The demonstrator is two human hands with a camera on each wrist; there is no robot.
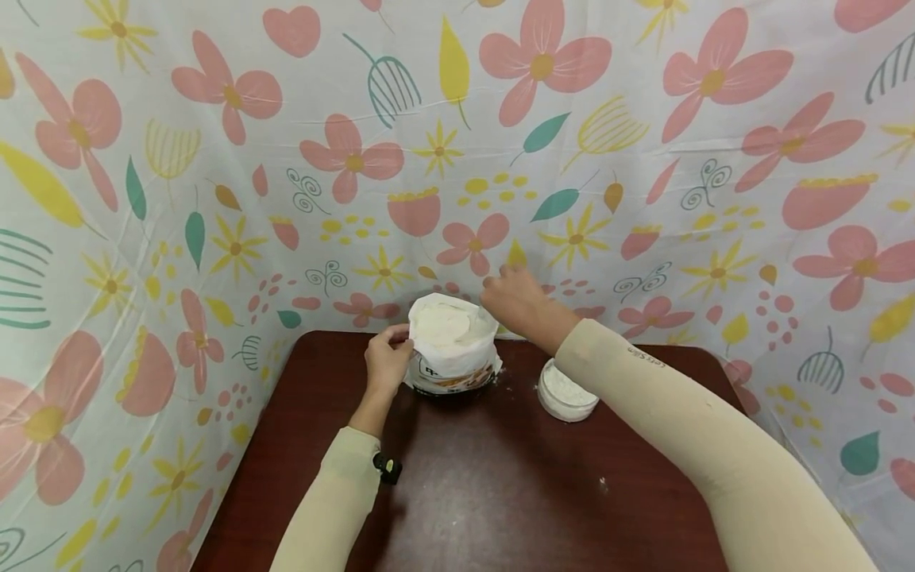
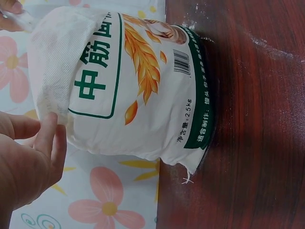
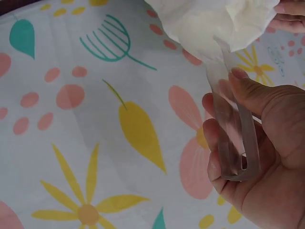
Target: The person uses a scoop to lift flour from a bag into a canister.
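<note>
A white flour bag (image 1: 452, 361) with its rim folded outward stands at the far edge of the table, pale flour (image 1: 442, 324) inside. Printed wheat ears and green lettering show on its side in the left wrist view. My left hand (image 1: 386, 364) pinches the folded rim on the left side between thumb and fingers. On the other side, my right hand (image 1: 525, 302) grips a clear plastic scoop (image 3: 221, 129) by its long handle. The scoop's head reaches into the bag's mouth, partly hidden by the rim and flour.
A round, clear container (image 1: 567, 397) filled with white powder stands right of the bag, partly behind my right sleeve. Powder specks lie on the dark red table (image 1: 500, 492). A flower-patterned cloth (image 1: 286, 199) hangs behind and along the sides.
</note>
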